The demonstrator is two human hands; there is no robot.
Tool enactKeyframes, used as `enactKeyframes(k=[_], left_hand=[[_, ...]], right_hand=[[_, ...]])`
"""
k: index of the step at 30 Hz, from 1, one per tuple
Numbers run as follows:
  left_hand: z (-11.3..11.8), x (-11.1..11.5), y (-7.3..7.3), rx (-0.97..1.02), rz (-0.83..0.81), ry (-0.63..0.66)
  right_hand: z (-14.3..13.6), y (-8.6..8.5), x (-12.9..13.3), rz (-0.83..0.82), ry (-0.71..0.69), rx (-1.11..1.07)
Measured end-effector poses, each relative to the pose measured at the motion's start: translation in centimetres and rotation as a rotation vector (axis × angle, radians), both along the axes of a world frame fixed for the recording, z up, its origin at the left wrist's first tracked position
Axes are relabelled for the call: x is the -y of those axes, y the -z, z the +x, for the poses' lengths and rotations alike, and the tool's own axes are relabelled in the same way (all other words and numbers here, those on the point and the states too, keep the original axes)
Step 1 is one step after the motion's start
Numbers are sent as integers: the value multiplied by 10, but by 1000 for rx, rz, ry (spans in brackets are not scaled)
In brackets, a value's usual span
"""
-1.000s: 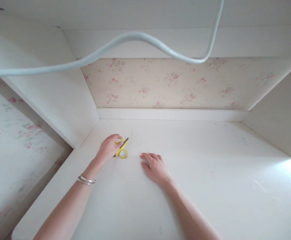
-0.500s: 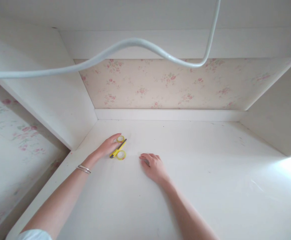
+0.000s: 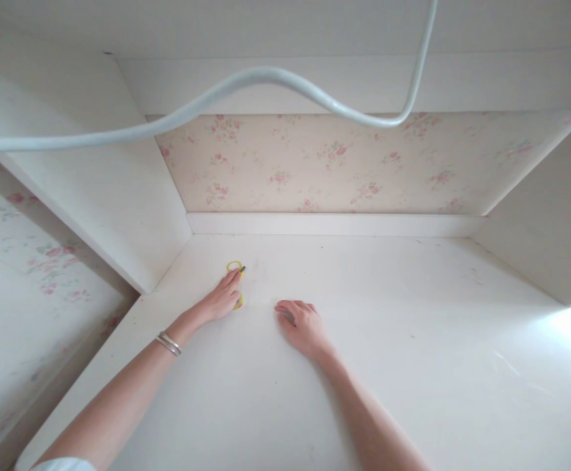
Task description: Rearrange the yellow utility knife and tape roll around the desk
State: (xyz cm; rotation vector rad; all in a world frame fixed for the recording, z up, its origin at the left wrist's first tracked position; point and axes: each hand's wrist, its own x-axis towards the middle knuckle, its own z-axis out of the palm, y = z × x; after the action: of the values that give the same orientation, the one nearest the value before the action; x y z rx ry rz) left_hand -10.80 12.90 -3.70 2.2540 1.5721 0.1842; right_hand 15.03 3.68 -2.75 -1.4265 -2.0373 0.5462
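Note:
My left hand [image 3: 225, 297] lies palm down over a yellow utility knife with a dark tip [image 3: 242, 269], its fingers closed around the body, which they mostly hide. Just beyond the fingertips is one small yellow tape roll [image 3: 234, 263], lying flat. A second yellow tape roll [image 3: 239, 302] shows only in part beside the thumb. To the right, my right hand [image 3: 302, 327] rests on the white surface, fingers together and curled in toward the thumb, with nothing visible in them.
The white tabletop [image 3: 363, 366] meets a low back ledge [image 3: 334, 224] under flowered wallpaper [image 3: 295, 163]. White panels stand at left [image 3: 118, 190] and right [image 3: 545, 222]. A pale cable [image 3: 265, 75] hangs across the upper view.
My left hand has moved right, onto the utility knife, covering most of it and part of the nearer tape roll. Knife and rolls have shifted slightly away. My right hand stays put.

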Motion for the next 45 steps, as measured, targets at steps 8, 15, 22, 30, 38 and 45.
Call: enactKeyframes(k=[8,15,22,30,38,45], left_hand=[[-10,-18,-7,36,-43,-44],[-15,-22,-2,-1,32,-29],[-36,-59,5,-67,54,-112],[-43,-65,-16,-12,130,-221],[78,64,-54,445,320,29],[136,124,-45,463,258,313]], right_hand=[[0,-4,0,-14,4,4],[-1,-3,0,3,10,-18],[-1,-5,0,-2,19,-18],[-3,-5,2,9,19,28],[-5,-6,20,121,-138,118],[-92,36,29,28,398,-66]])
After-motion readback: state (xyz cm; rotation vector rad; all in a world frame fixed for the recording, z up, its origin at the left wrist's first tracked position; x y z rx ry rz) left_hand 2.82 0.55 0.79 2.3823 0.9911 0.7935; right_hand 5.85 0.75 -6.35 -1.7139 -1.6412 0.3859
